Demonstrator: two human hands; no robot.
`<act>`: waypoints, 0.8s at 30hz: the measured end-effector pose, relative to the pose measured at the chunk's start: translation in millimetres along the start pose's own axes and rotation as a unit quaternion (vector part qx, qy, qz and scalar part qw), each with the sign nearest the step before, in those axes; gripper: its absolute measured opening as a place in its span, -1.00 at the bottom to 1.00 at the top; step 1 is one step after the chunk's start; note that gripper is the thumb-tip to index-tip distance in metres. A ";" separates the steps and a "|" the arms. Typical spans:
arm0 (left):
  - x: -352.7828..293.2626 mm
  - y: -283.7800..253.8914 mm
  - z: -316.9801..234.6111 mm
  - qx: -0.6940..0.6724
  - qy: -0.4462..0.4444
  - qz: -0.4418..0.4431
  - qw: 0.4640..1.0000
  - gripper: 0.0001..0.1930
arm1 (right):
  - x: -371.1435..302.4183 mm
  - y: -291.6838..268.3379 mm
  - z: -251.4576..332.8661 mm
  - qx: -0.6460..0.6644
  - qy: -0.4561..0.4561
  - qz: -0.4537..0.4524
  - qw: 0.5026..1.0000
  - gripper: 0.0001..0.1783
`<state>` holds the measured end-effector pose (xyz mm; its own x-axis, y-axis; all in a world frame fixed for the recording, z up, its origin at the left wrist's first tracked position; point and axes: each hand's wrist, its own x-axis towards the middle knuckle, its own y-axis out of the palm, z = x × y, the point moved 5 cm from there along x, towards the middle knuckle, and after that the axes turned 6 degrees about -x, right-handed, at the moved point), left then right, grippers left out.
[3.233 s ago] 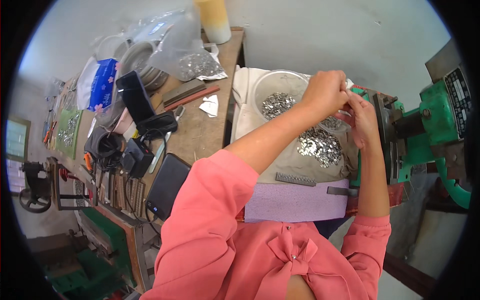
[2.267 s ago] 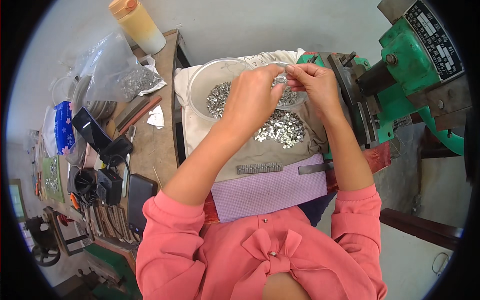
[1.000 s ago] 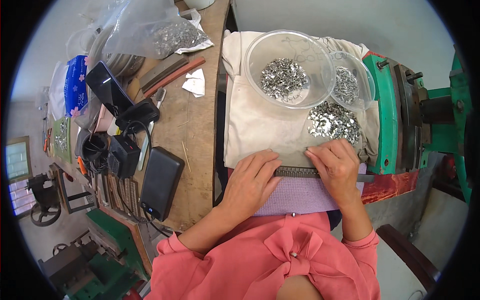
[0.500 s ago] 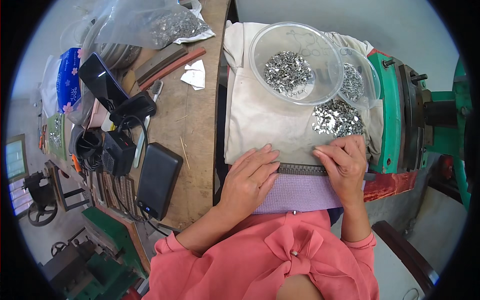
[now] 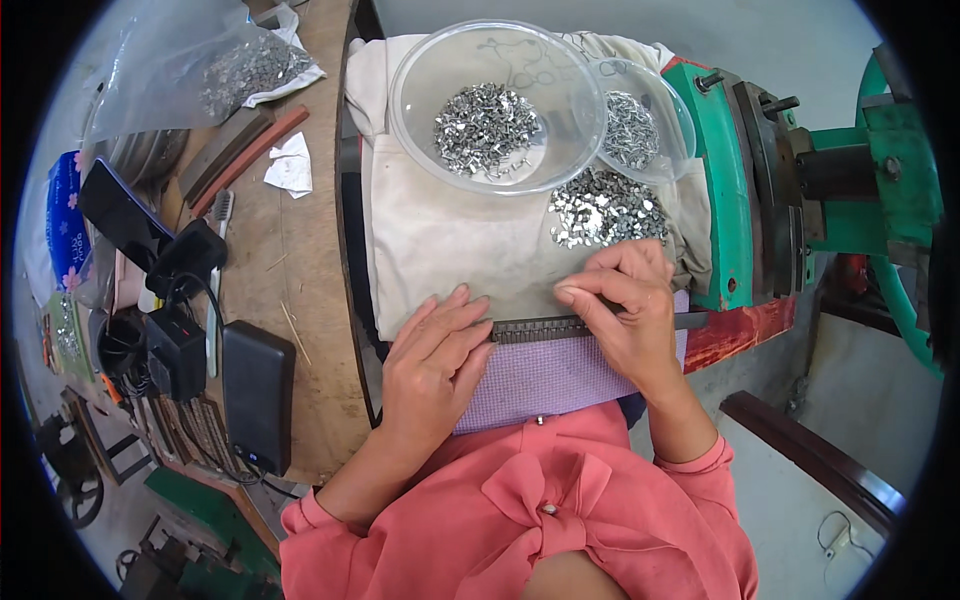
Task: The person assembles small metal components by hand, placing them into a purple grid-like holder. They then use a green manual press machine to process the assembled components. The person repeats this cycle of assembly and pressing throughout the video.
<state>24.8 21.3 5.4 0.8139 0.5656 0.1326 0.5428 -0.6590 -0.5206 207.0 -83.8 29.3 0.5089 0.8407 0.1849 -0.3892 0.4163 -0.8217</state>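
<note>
My left hand (image 5: 433,352) lies with fingers stretched out on the edge of a beige cloth (image 5: 430,225), its fingertips and thumb at the left end of a dark toothed metal strip (image 5: 540,330). Above the strip's right part, my right hand (image 5: 628,305) is closed in a pinch, thumb against curled fingers. Whatever is between those fingertips is too small or hidden to make out. Just beyond the right hand, a loose pile of small shiny metal pieces (image 5: 607,207) rests on the cloth. A purple checked cloth (image 5: 540,372) lies on the near side of the strip.
A large clear bowl (image 5: 418,85) and a smaller clear tub (image 5: 682,125), both with small metal parts, stand at the back. Green machinery (image 5: 720,200) borders the right. On the wooden bench (image 5: 320,230) at left are a black power bank (image 5: 257,395), a phone (image 5: 122,212) and a brush (image 5: 220,210).
The whole view has shifted, so the scene sits farther left and slightly higher in the picture. Both hands keep nearly the same places along the strip, the right one still pinched.
</note>
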 end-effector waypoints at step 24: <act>-1.0 -0.1 -8.3 0.040 0.018 -0.014 0.999 -0.77 | 3.2 33.8 26.2 0.051 0.002 0.109 0.993 -0.85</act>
<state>25.6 16.6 12.2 0.8062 0.5645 0.1772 0.5483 -0.6000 -0.5826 175.3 -58.0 16.3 0.4071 0.9133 0.0063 -0.5658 0.2576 -0.7833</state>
